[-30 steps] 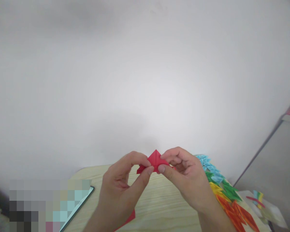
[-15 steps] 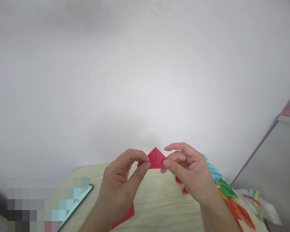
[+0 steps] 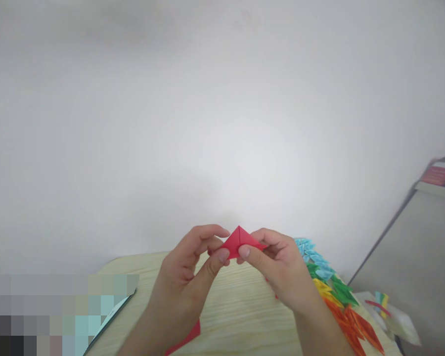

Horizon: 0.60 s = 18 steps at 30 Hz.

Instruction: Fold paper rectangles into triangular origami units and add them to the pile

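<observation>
Between my hands, above the wooden table, is a small red piece of folded paper (image 3: 234,242), shaped like a triangle with its point up and a crease down the middle. My left hand (image 3: 193,267) pinches its lower left side between thumb and fingers, the index finger raised behind. My right hand (image 3: 282,267) grips it too, its thumb pressed on the front near the bottom centre and its fingers behind. Part of another red paper (image 3: 187,340) lies on the table below my left wrist. Small red bits beside my right hand are mostly hidden.
Folded paper pieces in light blue (image 3: 317,259), green (image 3: 343,290), yellow (image 3: 325,290) and orange (image 3: 356,324) line the right side of the table (image 3: 244,316). A dark-edged flat device (image 3: 111,319), partly pixelated, lies at left. A white wall (image 3: 222,123) rises behind.
My right thumb has slid left toward the middle of the folded paper, and my right index finger has come down behind it. My left index finger has lifted. The view has shifted slightly.
</observation>
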Available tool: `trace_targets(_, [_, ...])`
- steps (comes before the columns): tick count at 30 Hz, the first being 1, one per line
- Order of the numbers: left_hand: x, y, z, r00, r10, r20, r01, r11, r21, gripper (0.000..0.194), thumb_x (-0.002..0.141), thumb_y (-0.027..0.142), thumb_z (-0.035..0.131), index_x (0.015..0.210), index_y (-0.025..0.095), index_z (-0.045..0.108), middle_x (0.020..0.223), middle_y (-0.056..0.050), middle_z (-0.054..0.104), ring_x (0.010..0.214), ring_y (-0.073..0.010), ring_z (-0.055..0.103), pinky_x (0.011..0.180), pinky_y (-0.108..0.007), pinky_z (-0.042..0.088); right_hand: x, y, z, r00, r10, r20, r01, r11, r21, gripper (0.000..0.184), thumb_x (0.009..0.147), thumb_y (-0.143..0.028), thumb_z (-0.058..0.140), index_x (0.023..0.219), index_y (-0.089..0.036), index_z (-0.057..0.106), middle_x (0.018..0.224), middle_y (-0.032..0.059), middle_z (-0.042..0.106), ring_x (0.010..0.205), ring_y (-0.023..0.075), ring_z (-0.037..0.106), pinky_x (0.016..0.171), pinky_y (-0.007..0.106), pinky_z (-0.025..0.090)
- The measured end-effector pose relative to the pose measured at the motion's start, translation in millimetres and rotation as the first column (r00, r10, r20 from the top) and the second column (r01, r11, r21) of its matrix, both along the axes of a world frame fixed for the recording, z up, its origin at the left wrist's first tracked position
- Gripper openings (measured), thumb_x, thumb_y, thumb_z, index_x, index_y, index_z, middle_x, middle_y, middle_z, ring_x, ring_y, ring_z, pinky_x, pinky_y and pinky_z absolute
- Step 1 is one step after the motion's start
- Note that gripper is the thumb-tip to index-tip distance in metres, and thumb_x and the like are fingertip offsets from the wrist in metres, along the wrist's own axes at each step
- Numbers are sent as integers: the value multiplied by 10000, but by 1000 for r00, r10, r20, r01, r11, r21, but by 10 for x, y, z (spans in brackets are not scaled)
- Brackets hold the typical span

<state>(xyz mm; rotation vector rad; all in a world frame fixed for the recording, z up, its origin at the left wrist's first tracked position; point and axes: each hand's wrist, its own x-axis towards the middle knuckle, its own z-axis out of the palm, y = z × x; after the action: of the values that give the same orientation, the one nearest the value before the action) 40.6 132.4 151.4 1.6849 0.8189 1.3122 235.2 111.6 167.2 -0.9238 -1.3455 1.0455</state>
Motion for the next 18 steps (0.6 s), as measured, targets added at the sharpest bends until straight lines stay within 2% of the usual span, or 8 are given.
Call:
trace_targets(3, [7, 3, 25, 1000, -22, -3, 22, 1000, -16, 253, 986, 351, 684, 1227, 320, 610, 945, 16, 726, 863, -155, 670, 850, -311, 498, 21, -6, 12, 998, -15, 68, 16, 1000, -12, 257, 888, -416, 800, 763, -195, 763, 694, 0, 716, 618, 108, 589, 600, 224, 481])
trace_targets(7, [-18, 28, 65, 998, -45, -52, 42, 997, -57, 272, 979, 389, 686, 1232, 312, 620, 896, 17, 725, 854, -167, 652, 835, -313, 486, 74, -30, 14, 993, -28, 111, 27, 1000, 7, 266, 883, -418, 805, 751, -192, 762, 669, -9, 696, 563, 88, 520, 536, 209, 424])
trace_targets(10, [-40, 54, 98, 984, -67, -167, 63, 998, -31, 173, 973, 419, 680, 1017, 254, 709, 858, 1, 707, 862, -178, 607, 824, -305, 464, 86, -36, 25, 992, -29, 126, 30, 1000, 0, 263, 881, -423, 806, 764, -191, 767, 656, -16, 679, 541, 81, 493, 500, 206, 392])
trace_targets(13, [-45, 56, 136, 969, -84, -231, 87, 996, -1, 284, 994, 428, 638, 814, 219, 706, 782, -1, 659, 809, -169, 563, 787, -294, 441, 71, -43, 50, 991, -19, 132, 20, 1000, -6, 248, 892, -431, 790, 812, -196, 786, 695, -6, 697, 569, 96, 528, 518, 217, 416])
trace_targets(18, [-52, 28, 177, 965, -89, -245, 97, 995, 21, 282, 993, 409, 638, 785, 227, 697, 752, 21, 652, 747, -151, 555, 735, -276, 416, 66, -69, 51, 981, -28, 194, 30, 1000, -7, 224, 914, -437, 763, 858, -223, 800, 732, -3, 714, 579, 112, 552, 498, 232, 408])
